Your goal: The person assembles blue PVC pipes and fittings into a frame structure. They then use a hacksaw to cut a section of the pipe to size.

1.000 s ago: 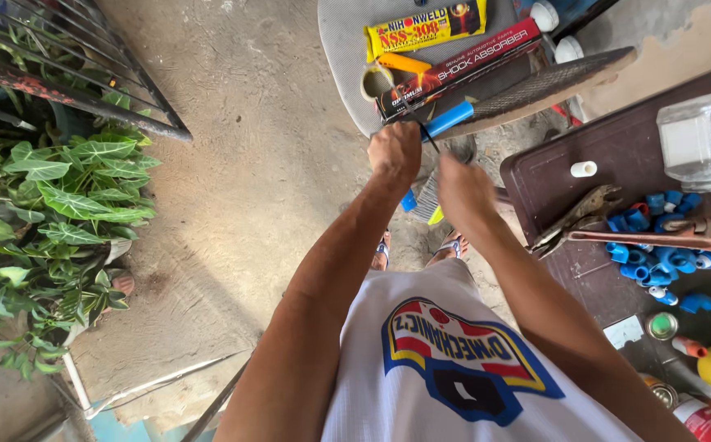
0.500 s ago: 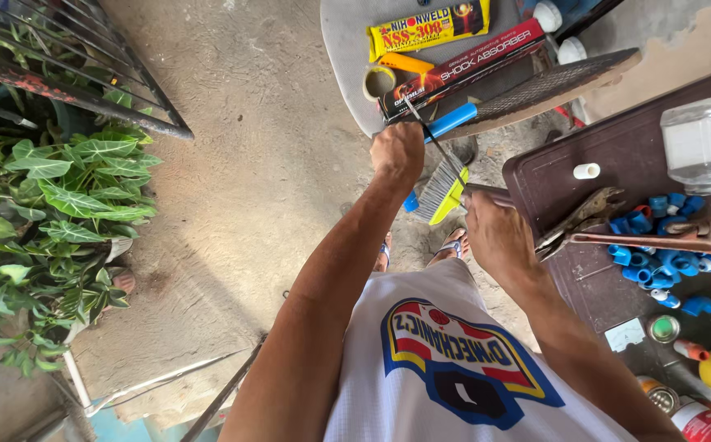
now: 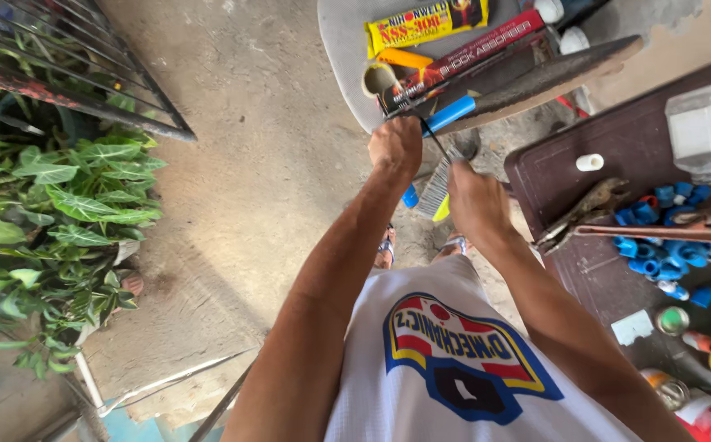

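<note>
Hands meet over the near edge of the grey stool. I see my left hand closed around a thin dark rod; my right hand curls beside it, though I cannot tell what its fingers grip. I judge the rod could slip and jab the blue pipe if the grip loosens. Its long axis slants from the stool's edge down toward the brush on the floor.
</note>
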